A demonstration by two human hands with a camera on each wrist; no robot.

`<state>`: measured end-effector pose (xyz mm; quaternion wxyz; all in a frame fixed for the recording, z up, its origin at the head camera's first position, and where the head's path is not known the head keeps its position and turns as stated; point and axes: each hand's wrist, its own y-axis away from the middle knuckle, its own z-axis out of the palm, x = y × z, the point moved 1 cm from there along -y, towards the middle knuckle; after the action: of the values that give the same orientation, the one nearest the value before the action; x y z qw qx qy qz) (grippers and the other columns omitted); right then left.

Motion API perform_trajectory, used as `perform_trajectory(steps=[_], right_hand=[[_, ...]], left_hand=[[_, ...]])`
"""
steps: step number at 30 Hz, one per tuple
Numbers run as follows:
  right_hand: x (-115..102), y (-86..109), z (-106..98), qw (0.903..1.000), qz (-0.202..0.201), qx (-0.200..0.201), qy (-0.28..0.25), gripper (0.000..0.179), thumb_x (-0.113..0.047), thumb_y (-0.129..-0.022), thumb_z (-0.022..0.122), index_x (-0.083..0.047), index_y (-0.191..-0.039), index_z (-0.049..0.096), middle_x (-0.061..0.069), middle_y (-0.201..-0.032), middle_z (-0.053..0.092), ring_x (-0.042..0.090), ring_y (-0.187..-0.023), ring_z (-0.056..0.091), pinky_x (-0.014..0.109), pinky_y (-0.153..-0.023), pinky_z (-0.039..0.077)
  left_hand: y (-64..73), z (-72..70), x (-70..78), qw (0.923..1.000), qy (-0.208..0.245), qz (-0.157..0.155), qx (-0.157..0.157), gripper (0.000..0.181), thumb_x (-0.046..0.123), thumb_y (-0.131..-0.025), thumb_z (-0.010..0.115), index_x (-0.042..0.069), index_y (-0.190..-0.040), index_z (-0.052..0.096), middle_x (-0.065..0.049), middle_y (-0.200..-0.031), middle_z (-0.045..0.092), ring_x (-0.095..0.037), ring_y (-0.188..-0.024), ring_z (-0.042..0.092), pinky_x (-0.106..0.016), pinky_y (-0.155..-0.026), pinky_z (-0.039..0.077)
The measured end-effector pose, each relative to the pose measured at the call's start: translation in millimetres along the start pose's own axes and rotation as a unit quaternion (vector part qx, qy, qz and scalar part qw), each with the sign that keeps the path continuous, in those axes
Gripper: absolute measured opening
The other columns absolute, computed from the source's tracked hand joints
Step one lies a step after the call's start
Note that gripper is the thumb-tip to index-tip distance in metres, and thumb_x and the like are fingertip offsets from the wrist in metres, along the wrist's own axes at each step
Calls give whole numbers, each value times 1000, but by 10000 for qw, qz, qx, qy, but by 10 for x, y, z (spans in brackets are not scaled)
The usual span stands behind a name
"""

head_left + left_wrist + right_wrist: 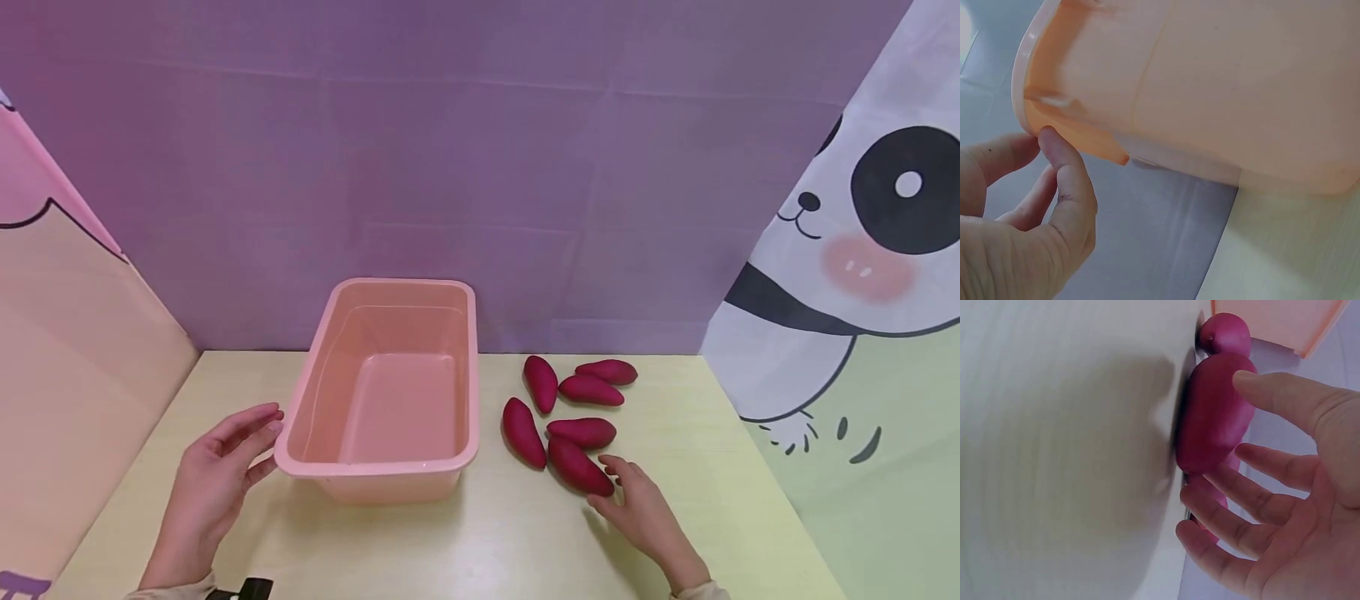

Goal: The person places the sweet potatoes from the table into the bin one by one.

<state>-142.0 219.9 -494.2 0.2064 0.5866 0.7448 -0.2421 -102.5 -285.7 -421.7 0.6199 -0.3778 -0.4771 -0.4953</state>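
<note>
A pink plastic basin point(401, 467) stands upright on the table, left of the middle, with nothing inside. Beside its left rim is my left hand point(217, 479), fingers gently bent. The left wrist view has the thumb and index fingertips right at the rim point(1019, 81). My right hand point(641, 508) is at the nearest of several dark red sweet potatoes point(576, 465). Its fingers are spread and loosely bent, with the thumb near one side of that sweet potato point(1216, 412) in the right wrist view. All of the sweet potatoes lie on the table.
The other sweet potatoes point(591, 389) are grouped right of the basin on the pale table point(517, 542). A purple cloth wall point(525, 183) rises behind the table. Printed side panels flank it, with a panda point(862, 275) on the right one.
</note>
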Motion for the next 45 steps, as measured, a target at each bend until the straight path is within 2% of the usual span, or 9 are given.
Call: perform_trajectory(steps=[4,9,15,20,29,38,45], right_hand=[[39,-25,46,9998,146,-156,21,53,-9,-79,85,1,-125,61,9,-107,66,25,-98,61,46,-89,52],[50,-52,58,9998,87,-154,47,50,-4,-77,85,1,-121,63,9,-103,67,26,-96,62,46,-87,52],[80,-85,61,9992,232,-155,-303,48,-4,-77,86,-1,-120,64,7,-102,69,23,-94,64,43,-86,54],[115,-103,64,9967,368,-130,-718,46,-5,-79,85,-3,-121,65,5,-103,70,20,-92,65,40,-85,55],[148,-112,70,9934,400,-93,-1075,43,-11,-82,84,-5,-121,66,5,-105,66,19,-94,64,37,-84,54],[146,-102,62,9848,881,-7,-1497,39,-14,-84,82,-5,-119,67,5,-103,66,18,-92,62,33,-81,54],[151,-99,56,9810,941,135,-1690,38,-13,-84,82,-4,-117,67,7,-104,66,19,-93,61,29,-79,54]], left_hand=[[4,-13,-18,9997,139,-21,-181,22,1,-97,65,13,-113,75,2,-101,72,-11,-89,70,-27,-74,60],[2,-17,-38,9985,355,-75,-422,24,0,-98,63,12,-115,74,2,-103,72,-12,-90,70,-27,-75,59],[-20,-26,-71,9939,820,-106,-727,26,-3,-100,57,8,-118,72,0,-105,74,-13,-92,71,-28,-76,59],[-14,-35,-84,9936,840,-153,-737,26,-3,-101,57,8,-117,73,-1,-106,73,-13,-94,71,-28,-77,59],[4,-38,-85,9937,820,-193,-745,27,-2,-101,56,8,-120,72,-1,-107,73,-14,-95,71,-28,-79,59],[24,-24,-62,9937,802,-199,-752,27,-2,-101,56,11,-118,73,0,-107,73,-13,-94,71,-28,-78,59],[29,-26,-61,9941,787,-237,-705,27,-2,-101,57,11,-117,73,-1,-108,73,-13,-94,71,-27,-79,59]])
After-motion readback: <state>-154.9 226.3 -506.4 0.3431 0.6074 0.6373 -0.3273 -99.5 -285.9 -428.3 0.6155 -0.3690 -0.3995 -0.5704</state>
